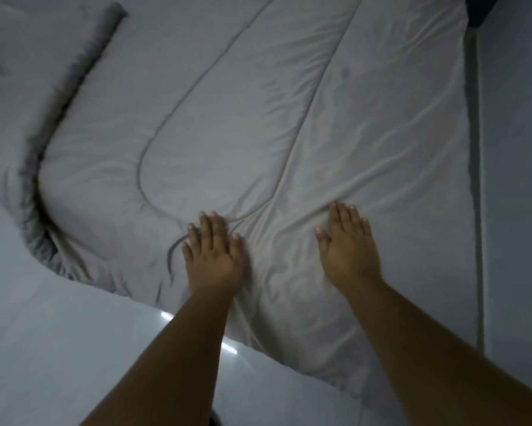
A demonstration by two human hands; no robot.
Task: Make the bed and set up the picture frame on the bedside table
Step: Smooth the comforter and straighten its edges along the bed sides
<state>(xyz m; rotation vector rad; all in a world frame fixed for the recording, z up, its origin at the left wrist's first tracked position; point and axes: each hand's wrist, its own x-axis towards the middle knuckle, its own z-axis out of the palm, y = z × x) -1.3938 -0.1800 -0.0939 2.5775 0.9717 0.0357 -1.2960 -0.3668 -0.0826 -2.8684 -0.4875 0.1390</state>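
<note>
Grey-white glossy floor (58, 348): lower left + btm centre of frame; two short bright light streaks on it, beside the L forearm.
Forearms: bare, both come up from btm edge, L from btm centre, R from btm right.
L hand (212, 259): centre of frame, palm down, flat on light grey quilted comforter (258, 118); fingers straight + slightly spread, grips nothing; small creases in fabric at its left side.
R hand (347, 250): right of centre, approx level w/ L hand, apart from it; palm down on same comforter, fingers straight + close together, grips nothing; fabric bunched in folds at the fingertips.
Comforter: fills most of frame, centre to top, spread out flat; near edge drops toward floor at btm right.
Curved stitch line (166, 118): U-shaped seam left of centre; a straighter seam runs from near R fingertips to top.
Dark grey gathered hem (34, 186): left side, runs upper left to mid left, curving; more grey padded fabric beyond it in upper left corner.
Dark strip (475, 179): right side, betw. comforter edge + pale wall (516, 179).
Dark blue object (485, 10): top right corner, cut off by frame, can't tell what it is.
</note>
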